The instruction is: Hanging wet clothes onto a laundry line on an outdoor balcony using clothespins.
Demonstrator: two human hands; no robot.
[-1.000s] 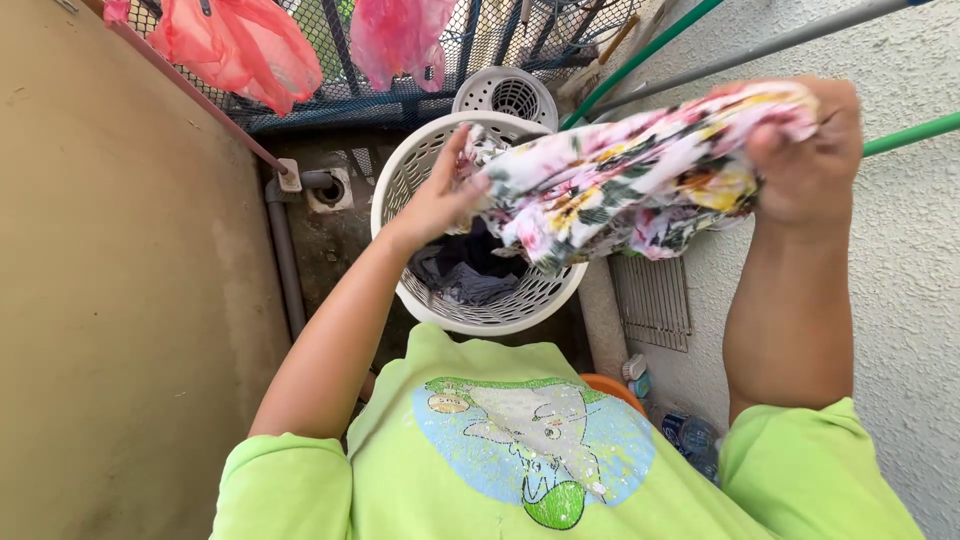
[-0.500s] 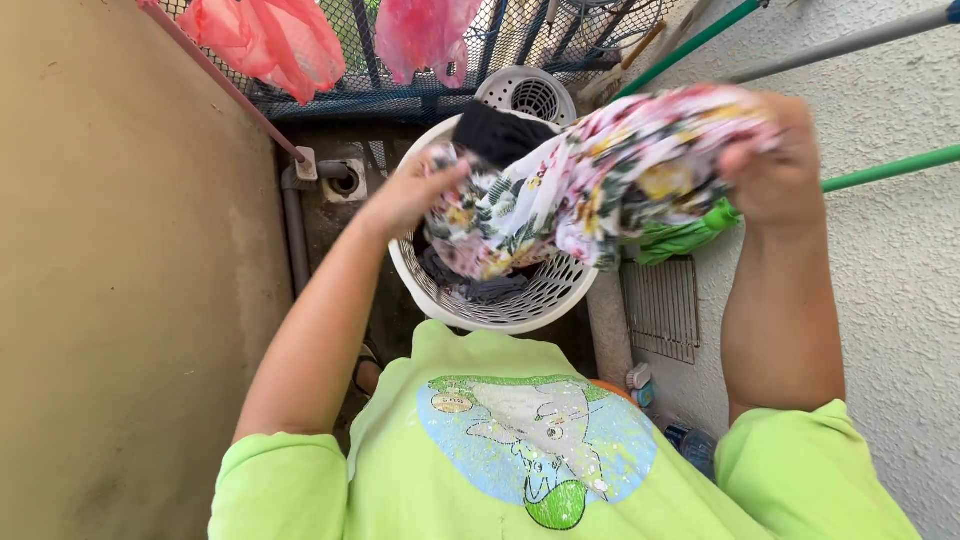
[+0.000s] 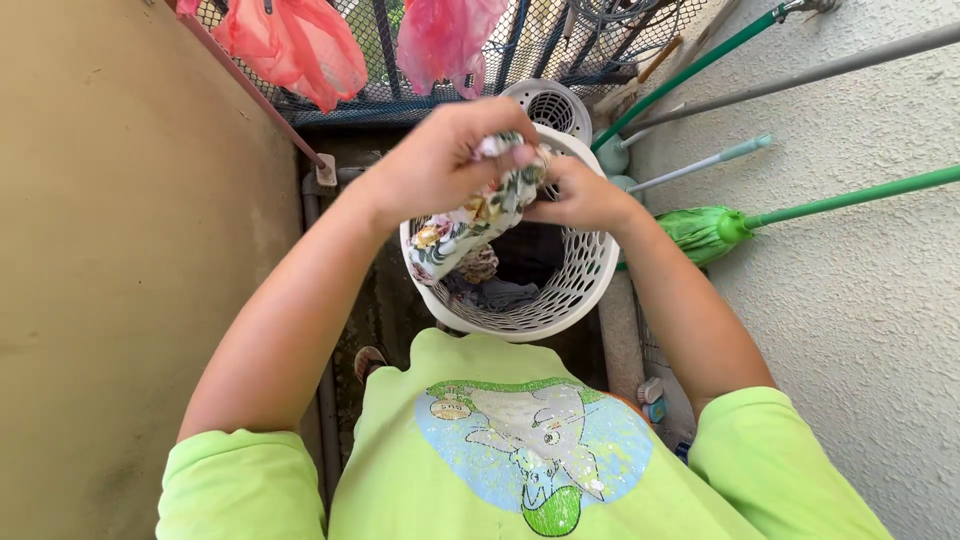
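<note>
Hands [image 3: 450,165] around floral cloth [image 3: 470,215]

1. Looks like a narrow home balcony or utility yard, the kind of spot where laundry gets done.
2. White slotted laundry basket [image 3: 560,290] sits on the concrete floor [image 3: 385,300] with clothes inside, and a smaller white basket [image 3: 548,102] stands just behind it.
3. Rough stucco wall [image 3: 850,320] on one side, plain tan wall [image 3: 120,300] on the other, really tight squeeze between them.
4. Wire mesh fence [image 3: 520,50] at the far end with pink plastic bags [image 3: 300,45] hung on it.
5. Green-handled mop [image 3: 715,230] and other poles lean on the stucco.
6. Drain pipe [image 3: 325,400] runs along the floor by the tan wall.
</note>
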